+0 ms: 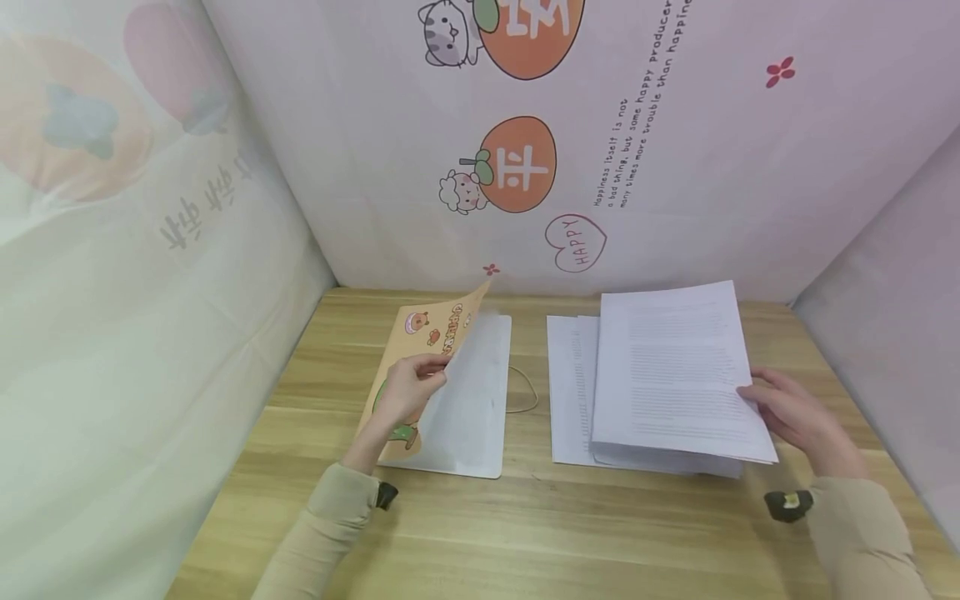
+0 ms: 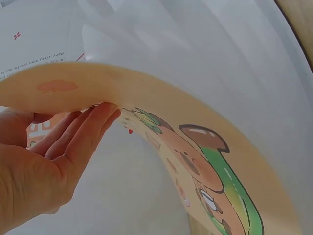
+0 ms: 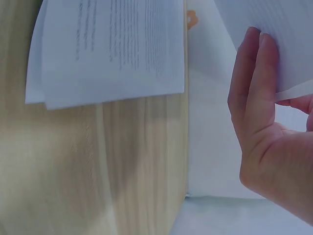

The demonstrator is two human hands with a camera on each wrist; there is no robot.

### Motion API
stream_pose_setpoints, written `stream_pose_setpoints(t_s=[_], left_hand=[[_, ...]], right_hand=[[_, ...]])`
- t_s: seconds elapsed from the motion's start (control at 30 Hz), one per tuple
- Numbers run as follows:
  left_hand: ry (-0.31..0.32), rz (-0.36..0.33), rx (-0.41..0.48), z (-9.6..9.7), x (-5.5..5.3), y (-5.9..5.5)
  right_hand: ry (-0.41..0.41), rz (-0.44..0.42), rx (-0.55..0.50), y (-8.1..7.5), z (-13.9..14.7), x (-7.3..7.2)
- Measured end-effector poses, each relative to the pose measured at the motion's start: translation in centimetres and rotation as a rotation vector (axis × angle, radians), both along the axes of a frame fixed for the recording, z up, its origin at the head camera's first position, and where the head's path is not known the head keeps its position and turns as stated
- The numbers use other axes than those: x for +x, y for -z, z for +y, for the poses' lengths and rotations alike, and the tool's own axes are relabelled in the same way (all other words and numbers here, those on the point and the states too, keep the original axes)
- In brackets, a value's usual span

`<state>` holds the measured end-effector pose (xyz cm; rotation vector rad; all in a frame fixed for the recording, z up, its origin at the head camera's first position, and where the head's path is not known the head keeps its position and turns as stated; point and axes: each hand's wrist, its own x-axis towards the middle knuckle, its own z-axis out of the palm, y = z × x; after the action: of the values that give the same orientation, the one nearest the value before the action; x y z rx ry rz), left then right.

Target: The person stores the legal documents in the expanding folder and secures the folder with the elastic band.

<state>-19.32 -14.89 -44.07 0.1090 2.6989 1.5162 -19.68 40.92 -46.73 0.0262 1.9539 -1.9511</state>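
A tan folder with cartoon capybaras lies left of centre, its front cover [image 1: 412,329] lifted and curved. My left hand [image 1: 408,387] pinches the cover's free edge between thumb and fingers; the left wrist view shows the bent cover [image 2: 146,83] close up. Beneath it is the folder's whitish inside [image 1: 472,425], and a thin elastic cord [image 1: 536,392] loops out at the right. My right hand [image 1: 791,408] grips the right edge of some printed paper [image 1: 675,367], raised and tilted. More printed sheets [image 3: 122,58] lie under it on the table, slightly fanned.
The wooden table [image 1: 525,542] carries both the folder and the papers. A white cloth with printed cartoons hangs as a back wall [image 1: 675,242], and further cloth walls stand at the left [image 1: 150,333] and right [image 1: 892,275].
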Motion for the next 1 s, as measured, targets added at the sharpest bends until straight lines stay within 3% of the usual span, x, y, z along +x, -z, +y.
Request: stream_pose_setpoints(t_s=[0.3,0.7,1.0], left_hand=[[0.005,-0.042,0.048,-0.5,-0.4,-0.2],[0.042,-0.069,0.107,-1.2,-0.5,-0.6],[0.031,-0.078,0.137,-1.4,-0.6,-0.5]], right_hand=[[-0.005,-0.006,0.034,-1.1,-2.2,-0.5],[-0.077,0.045,-0.024,-1.7,-4.6,-0.8],[-0.070,-0.001,-0.016,-1.8,-6.3,-1.3]])
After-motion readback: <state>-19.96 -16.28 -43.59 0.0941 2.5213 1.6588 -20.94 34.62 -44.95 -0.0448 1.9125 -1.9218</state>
